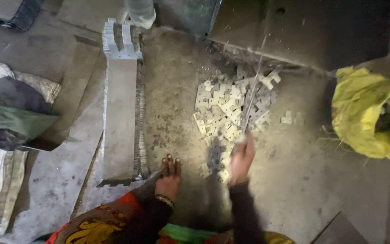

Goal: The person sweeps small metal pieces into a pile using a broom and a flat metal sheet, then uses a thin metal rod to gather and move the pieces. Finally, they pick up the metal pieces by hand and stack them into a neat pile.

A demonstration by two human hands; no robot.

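A heap of small flat grey metal pieces (227,107) lies on the dusty floor in front of me. My right hand (242,159) is closed around the lower end of a long thin rod (253,86) that reaches up across the heap toward a large grey machine body (294,31). My left hand (169,177) rests flat on the floor, fingers together, beside the near end of a long stack of metal plates (122,113). A bangle sits on the left wrist.
A yellow sack (366,113) stands at the right. Dark and green cloth (14,117) lies on a pale sack at the left. Flat grey sheets (59,171) cover the floor left of the stack. Loose pieces (287,119) lie near the heap.
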